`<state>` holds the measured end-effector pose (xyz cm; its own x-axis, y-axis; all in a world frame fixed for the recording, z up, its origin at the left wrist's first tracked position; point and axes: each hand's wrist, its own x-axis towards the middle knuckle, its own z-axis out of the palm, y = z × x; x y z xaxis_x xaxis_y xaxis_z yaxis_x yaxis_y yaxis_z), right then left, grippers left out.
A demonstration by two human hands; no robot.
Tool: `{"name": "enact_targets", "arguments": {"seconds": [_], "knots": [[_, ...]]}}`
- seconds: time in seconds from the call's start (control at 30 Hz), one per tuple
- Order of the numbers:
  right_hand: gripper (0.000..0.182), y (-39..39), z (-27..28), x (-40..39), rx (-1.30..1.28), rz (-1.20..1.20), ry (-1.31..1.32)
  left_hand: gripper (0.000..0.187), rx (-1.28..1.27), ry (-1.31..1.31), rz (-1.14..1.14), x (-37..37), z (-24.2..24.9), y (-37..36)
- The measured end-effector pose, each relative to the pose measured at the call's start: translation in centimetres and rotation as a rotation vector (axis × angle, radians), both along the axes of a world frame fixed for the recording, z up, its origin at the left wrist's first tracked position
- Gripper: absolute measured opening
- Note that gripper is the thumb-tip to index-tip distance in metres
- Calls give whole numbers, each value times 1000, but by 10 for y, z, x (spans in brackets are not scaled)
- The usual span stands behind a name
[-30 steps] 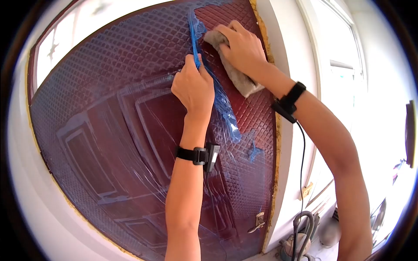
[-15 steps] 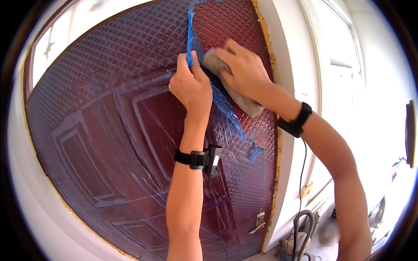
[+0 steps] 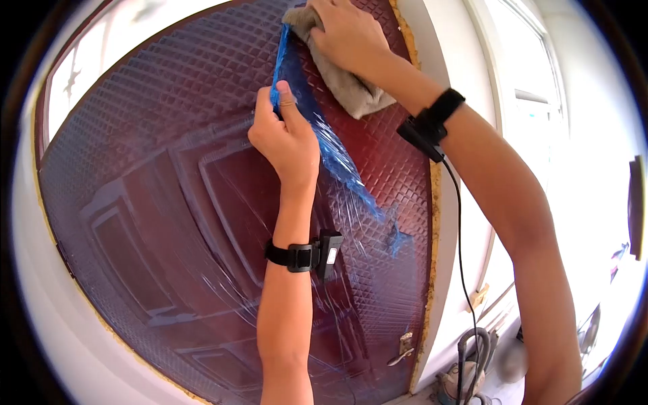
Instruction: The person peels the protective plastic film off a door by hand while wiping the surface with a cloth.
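Note:
A dark red door point(image 3: 236, 175) with a diamond-pattern surface and raised panels fills the view, much of it under blue plastic film point(image 3: 337, 162). My left hand point(image 3: 287, 131) pinches the film's loose edge between thumb and fingers, pulling it taut away from the door. Higher up, my right hand point(image 3: 347, 34) grips a grey-brown cloth point(image 3: 347, 84) pressed against the bared red surface at the door's upper right. The cloth's top end touches the upper part of the peeled film. Below, a torn scrap of film point(image 3: 398, 239) clings to the door.
A door handle point(image 3: 403, 349) sits low on the right. Yellowish foam point(image 3: 435, 270) lines the frame edge. A black cable point(image 3: 462, 270) hangs from the right wrist strap point(image 3: 432, 125). A machine with a hose point(image 3: 462, 378) stands on the floor at lower right.
My right hand has moved up with the cloth, to the top of the peeled film. My left hand has shifted slightly left, still holding the film edge, which stands further from the door.

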<state>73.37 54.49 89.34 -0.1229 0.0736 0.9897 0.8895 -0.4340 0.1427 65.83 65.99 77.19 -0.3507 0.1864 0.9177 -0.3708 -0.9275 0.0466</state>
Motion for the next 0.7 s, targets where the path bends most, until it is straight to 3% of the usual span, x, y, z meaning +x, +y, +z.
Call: {"name": "enact_targets", "arguments": {"seconds": [0.07,0.27,0.43,0.53,0.67,0.7], "knots": [[36,1,-32,17,-41,100,-292,48,-7,-10,-26,1,0,-1],[45,-39,-146,20,-239,180,-199,48,35,-55,-85,-5,0,-2],[45,-44,-160,24,-253,189,-121,42,-26,178,78,-16,0,2],[43,-42,-165,22,-205,215,-86,39,-32,112,-29,-19,-10,-12],[38,-38,-173,28,-11,301,-27,49,-280,362,53,-28,-52,-43],[37,-36,-175,31,86,328,5,51,-227,369,208,-23,-60,-50]]}}
